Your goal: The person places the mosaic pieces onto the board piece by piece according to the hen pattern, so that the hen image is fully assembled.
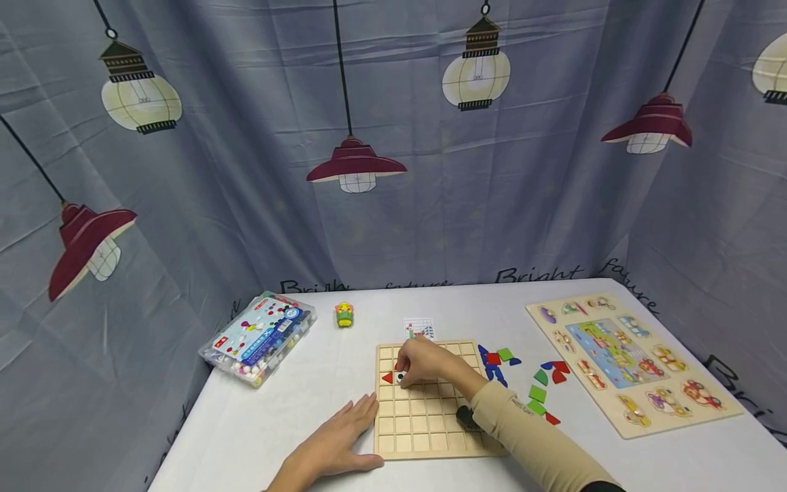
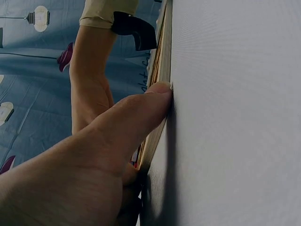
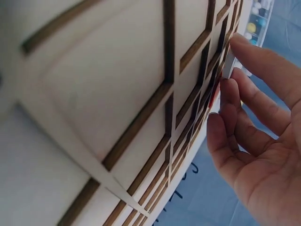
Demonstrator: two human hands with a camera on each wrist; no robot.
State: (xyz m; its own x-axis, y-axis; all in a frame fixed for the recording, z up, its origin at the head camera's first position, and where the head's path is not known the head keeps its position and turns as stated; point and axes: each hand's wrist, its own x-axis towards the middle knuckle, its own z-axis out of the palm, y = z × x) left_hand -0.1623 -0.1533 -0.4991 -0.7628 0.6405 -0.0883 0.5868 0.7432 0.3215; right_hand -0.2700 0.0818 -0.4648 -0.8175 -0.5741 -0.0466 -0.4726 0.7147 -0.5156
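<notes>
A wooden grid board (image 1: 418, 425) lies on the white table. Over its upper left part, my right hand (image 1: 424, 361) pinches a small white tile (image 3: 229, 65) between thumb and fingers. In the head view that white tile carries black marks. Red triangle pieces (image 1: 388, 377) sit in cells beside it, one partly hidden by the hand. My left hand (image 1: 339, 437) lies flat at the board's left edge, fingers extended. In the left wrist view its thumb (image 2: 157, 94) touches the board's side.
Red, blue and green shape pieces (image 1: 537, 394) lie right of the board. A small printed card (image 1: 419, 328) is behind it. Farther right lies a wooden picture puzzle (image 1: 633, 365). At the left are a clear plastic case (image 1: 261, 335) and a small green-yellow toy (image 1: 344, 315).
</notes>
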